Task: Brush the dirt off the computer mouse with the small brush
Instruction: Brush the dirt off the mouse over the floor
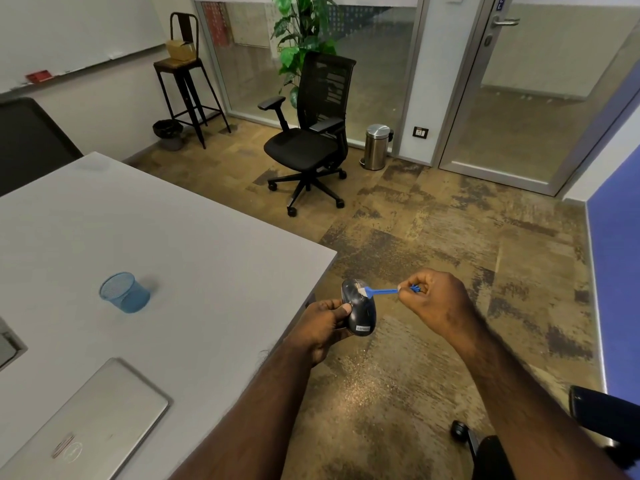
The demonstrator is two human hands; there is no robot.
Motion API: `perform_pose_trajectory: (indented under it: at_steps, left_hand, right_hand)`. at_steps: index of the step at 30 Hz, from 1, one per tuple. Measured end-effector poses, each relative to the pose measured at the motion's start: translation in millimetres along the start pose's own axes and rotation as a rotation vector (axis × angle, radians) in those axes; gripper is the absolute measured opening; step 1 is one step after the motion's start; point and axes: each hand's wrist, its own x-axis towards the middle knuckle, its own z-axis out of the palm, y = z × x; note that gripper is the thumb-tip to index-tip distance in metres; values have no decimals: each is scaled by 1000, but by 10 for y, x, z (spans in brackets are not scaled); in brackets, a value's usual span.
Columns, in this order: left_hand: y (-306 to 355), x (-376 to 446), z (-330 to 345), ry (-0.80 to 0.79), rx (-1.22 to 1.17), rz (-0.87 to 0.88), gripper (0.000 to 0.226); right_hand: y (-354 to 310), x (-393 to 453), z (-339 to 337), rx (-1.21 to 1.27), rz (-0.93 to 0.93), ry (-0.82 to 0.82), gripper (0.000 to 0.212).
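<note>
A dark computer mouse (pixel 360 311) with a small label at its near end is held over the floor, just off the table's right edge. My left hand (pixel 320 329) grips it from the left, thumb on its side. My right hand (pixel 436 301) pinches a small blue brush (pixel 384 291) by its handle. The brush's pale bristle end touches the top front of the mouse.
The grey table (pixel 180 258) on the left carries a blue mesh cup (pixel 124 292) and a shut silver laptop (pixel 86 427). A black office chair (pixel 311 133) and a steel bin (pixel 376 147) stand further back. Another chair's arm (pixel 602 417) is at the lower right.
</note>
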Motion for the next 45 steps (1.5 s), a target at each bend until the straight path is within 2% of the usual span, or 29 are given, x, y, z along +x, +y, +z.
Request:
perform_pose_trajectory:
  at_steps: [8,13,17,21,25,30,35,40,45]
  left_hand:
    - [-11,22,-6,-1,-21,-1,21]
    - [6,26,-22,32,-32,9,22]
    - [10,13,-8,28,-44,7,22]
    - [28,14,9,32,-38,14,23]
    - [36,6,9,42,-42,23,26]
    - [91,-3,19,63,-49,50,28]
    - [113,4,36,76,-44,53,24]
    - [131,-11,47,90,-59,65,28]
    - [127,-33,22,82,-49,52,26]
  right_hand:
    - [-25,27,-19,-48,32,86,6]
    - [-31,14,-63,45,-73,-112,10]
    - [-37,25,-73,16,-79,-22,8]
    - [-37,-25,-69,-36,-110,-103,13]
    - [-37,-23,-106,-24,-144,-35,7]
    - [-59,-68,-146,-84,-183,-261,8]
    - [-77,-113,-156,-41,-224,-6,5]
    - [-70,-159,-130,-89,-227,-165,6]
    - [-32,-112,-148,-127,-232,-6,4]
